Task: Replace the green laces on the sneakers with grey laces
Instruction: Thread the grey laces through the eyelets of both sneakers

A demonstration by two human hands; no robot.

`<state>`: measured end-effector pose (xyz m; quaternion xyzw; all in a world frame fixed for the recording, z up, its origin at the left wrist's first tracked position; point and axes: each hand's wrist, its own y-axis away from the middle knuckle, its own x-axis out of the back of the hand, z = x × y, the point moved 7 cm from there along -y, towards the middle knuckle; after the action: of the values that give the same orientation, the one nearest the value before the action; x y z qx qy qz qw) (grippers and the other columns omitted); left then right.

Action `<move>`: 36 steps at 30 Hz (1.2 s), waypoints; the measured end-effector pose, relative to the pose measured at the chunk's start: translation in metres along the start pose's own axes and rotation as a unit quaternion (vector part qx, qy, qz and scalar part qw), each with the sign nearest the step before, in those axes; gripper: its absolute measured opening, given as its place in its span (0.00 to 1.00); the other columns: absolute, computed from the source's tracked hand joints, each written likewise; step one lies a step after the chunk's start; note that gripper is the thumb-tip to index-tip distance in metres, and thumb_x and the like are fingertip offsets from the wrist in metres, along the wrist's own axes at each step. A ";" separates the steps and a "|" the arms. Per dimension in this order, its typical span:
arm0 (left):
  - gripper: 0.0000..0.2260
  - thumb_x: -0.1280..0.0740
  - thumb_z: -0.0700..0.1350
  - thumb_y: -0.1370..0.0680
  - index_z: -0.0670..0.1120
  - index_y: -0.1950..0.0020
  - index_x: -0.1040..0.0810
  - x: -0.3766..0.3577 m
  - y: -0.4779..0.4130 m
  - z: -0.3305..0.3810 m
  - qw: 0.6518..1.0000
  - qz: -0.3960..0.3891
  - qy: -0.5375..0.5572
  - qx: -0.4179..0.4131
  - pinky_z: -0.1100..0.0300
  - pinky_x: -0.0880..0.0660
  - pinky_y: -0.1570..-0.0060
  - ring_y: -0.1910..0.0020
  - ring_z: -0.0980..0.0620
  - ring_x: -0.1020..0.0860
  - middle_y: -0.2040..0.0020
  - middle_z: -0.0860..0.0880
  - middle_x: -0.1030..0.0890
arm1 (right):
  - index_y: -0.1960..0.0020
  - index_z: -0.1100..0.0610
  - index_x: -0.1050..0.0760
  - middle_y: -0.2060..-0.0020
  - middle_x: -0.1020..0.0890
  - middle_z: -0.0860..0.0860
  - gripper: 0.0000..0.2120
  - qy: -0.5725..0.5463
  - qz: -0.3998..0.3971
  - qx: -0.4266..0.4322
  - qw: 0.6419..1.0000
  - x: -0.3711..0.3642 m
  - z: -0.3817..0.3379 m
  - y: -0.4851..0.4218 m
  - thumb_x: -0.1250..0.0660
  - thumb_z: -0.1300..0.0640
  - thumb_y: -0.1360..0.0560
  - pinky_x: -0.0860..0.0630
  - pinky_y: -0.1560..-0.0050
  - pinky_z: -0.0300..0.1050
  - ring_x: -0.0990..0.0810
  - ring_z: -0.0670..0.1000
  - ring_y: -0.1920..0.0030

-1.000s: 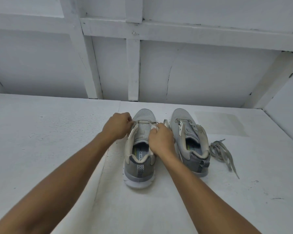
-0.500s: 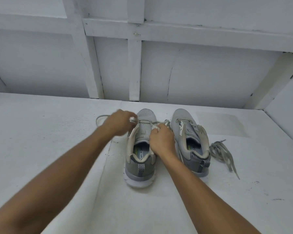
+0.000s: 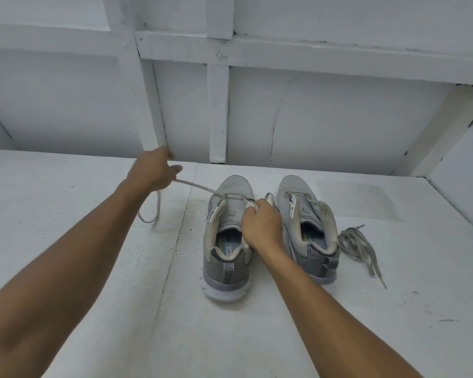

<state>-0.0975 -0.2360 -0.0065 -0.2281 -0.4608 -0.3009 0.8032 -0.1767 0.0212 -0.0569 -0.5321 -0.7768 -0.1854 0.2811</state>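
Note:
Two grey sneakers stand side by side on the white surface, heels toward me. A pale lace [image 3: 200,187] runs taut from the front eyelets of the left sneaker [image 3: 225,241] up to my left hand [image 3: 154,172], which pinches it up and to the left of the shoe; the lace's loose end loops down below that hand. My right hand [image 3: 261,224] grips the lace's other end at the shoe's right eyelets. The right sneaker [image 3: 307,230] has no lace through its eyelets.
A loose bundle of grey laces [image 3: 359,245] lies on the surface just right of the right sneaker. A white panelled wall with upright battens [image 3: 218,115] rises behind the shoes. A side wall closes the far right.
My left hand has pulled away from the left sneaker up and to the left, drawing a length of lace out through the eyelets. My right hand has stayed at the shoe.

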 end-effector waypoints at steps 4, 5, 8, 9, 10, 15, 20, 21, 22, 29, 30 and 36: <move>0.09 0.39 0.43 0.19 0.41 0.46 0.21 -0.030 0.018 0.024 0.988 -0.077 0.132 0.029 0.62 0.34 0.70 0.71 0.54 0.32 0.53 0.47 0.15 | 0.46 0.62 0.25 0.47 0.21 0.59 0.12 -0.012 -0.016 -0.007 1.000 0.000 0.001 0.000 0.44 0.58 0.21 0.35 0.56 0.44 0.25 0.59 0.49; 0.09 0.40 0.40 0.20 0.40 0.48 0.20 -0.038 0.024 0.029 0.981 -0.104 0.160 0.042 0.62 0.34 0.70 0.70 0.53 0.32 0.52 0.46 0.15 | 0.46 0.62 0.25 0.48 0.21 0.58 0.12 -0.017 -0.024 -0.010 1.000 0.000 0.001 0.000 0.44 0.58 0.21 0.35 0.56 0.44 0.25 0.58 0.51; 0.07 0.33 0.39 0.23 0.42 0.47 0.19 -0.053 0.039 0.047 0.968 -0.153 0.198 0.028 0.63 0.34 0.68 0.66 0.52 0.29 0.56 0.48 0.17 | 0.45 0.60 0.25 0.51 0.23 0.54 0.12 -0.024 -0.070 -0.027 0.997 0.000 0.002 -0.003 0.44 0.57 0.21 0.36 0.55 0.43 0.28 0.55 0.53; 0.08 0.29 0.40 0.25 0.45 0.46 0.18 -0.056 0.043 0.054 0.967 -0.159 0.201 0.006 0.63 0.33 0.67 0.65 0.54 0.27 0.56 0.49 0.18 | 0.46 0.59 0.26 0.53 0.23 0.52 0.11 -0.030 -0.087 -0.033 0.995 0.000 0.003 -0.005 0.44 0.56 0.21 0.35 0.55 0.44 0.27 0.55 0.53; 0.09 0.28 0.41 0.26 0.46 0.46 0.18 -0.058 0.046 0.060 0.965 -0.162 0.206 -0.015 0.63 0.32 0.65 0.63 0.56 0.26 0.56 0.49 0.18 | 0.49 0.58 0.26 0.56 0.23 0.51 0.09 -0.039 -0.102 -0.038 0.993 0.000 0.003 -0.006 0.43 0.55 0.21 0.33 0.55 0.45 0.26 0.55 0.53; 0.09 0.30 0.40 0.25 0.48 0.46 0.16 -0.068 0.047 0.071 0.969 -0.138 0.202 -0.037 0.63 0.32 0.50 0.51 0.54 0.24 0.51 0.50 0.18 | 0.52 0.56 0.25 0.60 0.20 0.52 0.13 -0.102 -0.179 -0.065 0.976 0.013 -0.004 -0.002 0.36 0.46 0.22 0.19 0.51 0.53 0.20 0.53 0.60; 0.08 0.30 0.43 0.24 0.49 0.46 0.18 -0.065 0.047 0.070 0.966 -0.134 0.215 -0.045 0.63 0.29 0.59 0.59 0.57 0.22 0.56 0.54 0.16 | 0.46 0.63 0.24 0.56 0.20 0.56 0.14 -0.115 -0.143 -0.021 0.983 0.058 -0.032 -0.038 0.38 0.52 0.20 0.18 0.51 0.55 0.19 0.53 0.63; 0.06 0.30 0.43 0.24 0.49 0.47 0.18 -0.063 0.046 0.070 0.966 -0.131 0.219 -0.048 0.64 0.29 0.62 0.62 0.58 0.22 0.57 0.53 0.16 | 0.45 0.64 0.24 0.54 0.21 0.56 0.13 -0.105 -0.139 -0.015 0.985 0.064 -0.037 -0.046 0.37 0.54 0.20 0.17 0.52 0.53 0.19 0.52 0.62; 0.05 0.29 0.43 0.24 0.49 0.49 0.18 -0.061 0.046 0.072 0.966 -0.128 0.218 -0.052 0.64 0.30 0.64 0.65 0.58 0.23 0.57 0.53 0.16 | 0.45 0.65 0.24 0.53 0.21 0.57 0.12 -0.094 -0.142 -0.016 0.985 0.066 -0.041 -0.050 0.37 0.56 0.21 0.17 0.54 0.51 0.19 0.52 0.62; 0.04 0.29 0.40 0.25 0.49 0.55 0.16 -0.070 0.042 0.075 0.965 -0.131 0.223 -0.046 0.67 0.31 0.66 0.67 0.59 0.26 0.64 0.53 0.19 | 0.51 0.61 0.24 0.57 0.21 0.57 0.10 0.028 -0.266 -0.094 0.959 0.010 -0.033 -0.036 0.32 0.54 0.23 0.19 0.55 0.47 0.21 0.54 0.61; 0.04 0.29 0.41 0.25 0.49 0.55 0.16 -0.072 0.042 0.075 0.964 -0.139 0.220 -0.045 0.66 0.30 0.63 0.65 0.59 0.25 0.63 0.53 0.19 | 0.55 0.60 0.25 0.58 0.21 0.56 0.10 0.035 -0.262 -0.100 0.959 0.006 -0.031 -0.035 0.31 0.53 0.24 0.19 0.53 0.49 0.20 0.55 0.61; 0.03 0.28 0.42 0.26 0.50 0.56 0.15 -0.083 0.042 0.076 0.963 -0.168 0.205 -0.048 0.63 0.29 0.53 0.56 0.56 0.23 0.57 0.52 0.17 | 0.62 0.61 0.28 0.68 0.23 0.58 0.08 -0.014 -0.205 -0.127 0.970 0.003 -0.020 -0.036 0.40 0.66 0.24 0.22 0.66 0.49 0.23 0.57 0.70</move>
<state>-0.1470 -0.1337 -0.0475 -0.1194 -0.3033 -0.4932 0.8066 -0.2068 -0.0013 -0.0394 -0.3952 -0.8434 -0.3287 0.1565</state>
